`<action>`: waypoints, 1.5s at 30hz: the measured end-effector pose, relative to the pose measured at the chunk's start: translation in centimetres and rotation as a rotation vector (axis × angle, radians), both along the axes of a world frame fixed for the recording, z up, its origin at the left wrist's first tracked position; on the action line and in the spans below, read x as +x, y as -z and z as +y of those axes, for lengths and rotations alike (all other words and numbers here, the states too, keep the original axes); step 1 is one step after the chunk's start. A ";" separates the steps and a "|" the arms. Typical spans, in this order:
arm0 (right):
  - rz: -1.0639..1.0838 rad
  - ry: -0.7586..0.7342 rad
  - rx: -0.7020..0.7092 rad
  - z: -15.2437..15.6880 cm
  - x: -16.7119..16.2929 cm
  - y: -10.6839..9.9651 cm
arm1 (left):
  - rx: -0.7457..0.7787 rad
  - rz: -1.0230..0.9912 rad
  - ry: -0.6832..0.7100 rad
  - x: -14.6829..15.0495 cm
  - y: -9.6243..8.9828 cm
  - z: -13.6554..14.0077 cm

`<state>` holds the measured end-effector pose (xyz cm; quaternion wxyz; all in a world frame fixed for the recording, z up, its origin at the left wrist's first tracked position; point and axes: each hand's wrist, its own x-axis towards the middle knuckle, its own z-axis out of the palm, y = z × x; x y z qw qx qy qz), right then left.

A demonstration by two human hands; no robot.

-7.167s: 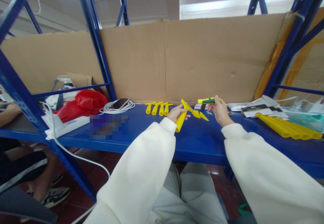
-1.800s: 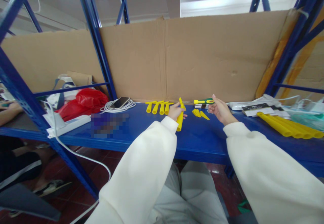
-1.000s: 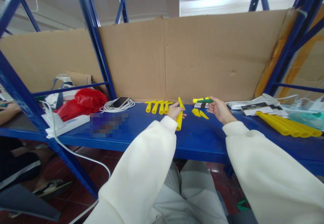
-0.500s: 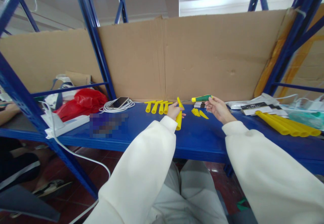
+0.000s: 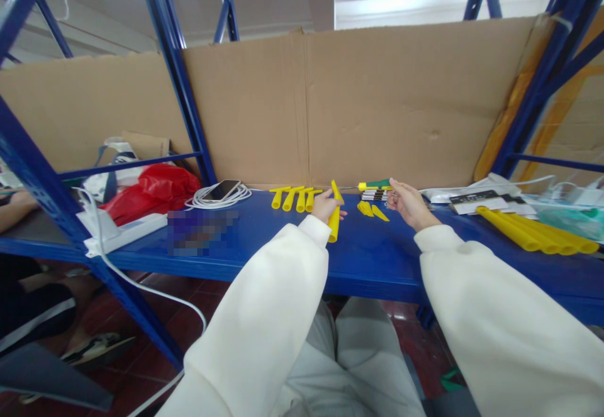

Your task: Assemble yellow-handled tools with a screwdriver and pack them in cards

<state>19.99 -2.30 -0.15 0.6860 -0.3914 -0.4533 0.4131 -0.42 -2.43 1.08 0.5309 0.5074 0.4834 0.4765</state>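
My left hand [image 5: 325, 207], fingers clamped on yellow tube [image 5: 334, 228], my right hand [image 5: 408, 203], fingers pinching green-and-yellow screwdriver [image 5: 374, 185], pointed tubeward, yellow wedges [image 5: 365, 209] between hands, blue counter [image 5: 372, 256].

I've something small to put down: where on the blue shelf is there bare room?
Bare: between the held tube and right sleeve, in front of the loose yellow pieces; also between the pixelated patch and left sleeve. Crowded: by the screwdriver and the far-right yellow tubes.
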 end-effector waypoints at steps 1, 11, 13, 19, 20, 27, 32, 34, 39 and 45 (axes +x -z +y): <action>-0.002 -0.004 0.006 0.0 0.0 0.0 | 0.001 0.001 0.001 0.0 0.0 0.0; 0.019 -0.077 0.016 -0.7 -0.2 -0.4 | 0.016 0.005 -0.020 0.0 -0.1 -0.3; 0.029 -0.101 0.015 -0.7 -0.1 -0.5 | 0.013 0.002 -0.032 0.0 -0.1 -0.2; -0.005 -0.072 0.044 -0.3 0.0 -0.2 | 0.005 -0.024 -0.025 0.0 0.1 -0.1; -0.006 -0.058 0.039 -0.3 0.0 -0.1 | 0.006 -0.027 -0.024 0.0 0.1 -0.1; -0.004 0.035 0.005 0.0 0.1 -0.1 | 0.014 -0.013 -0.009 0.0 0.0 -0.2; -0.006 0.031 0.012 -0.1 0.0 0.0 | 0.024 0.002 0.003 0.0 0.1 -0.1; -0.006 0.024 0.029 -0.2 0.0 0.0 | 0.028 -0.003 0.001 0.0 0.2 0.0; -0.007 -0.003 0.023 -0.4 -0.1 -0.1 | 0.008 -0.021 -0.024 0.0 0.2 0.0; 0.017 -0.068 0.035 -0.6 -0.1 -0.3 | 0.002 -0.024 -0.023 0.0 0.2 0.1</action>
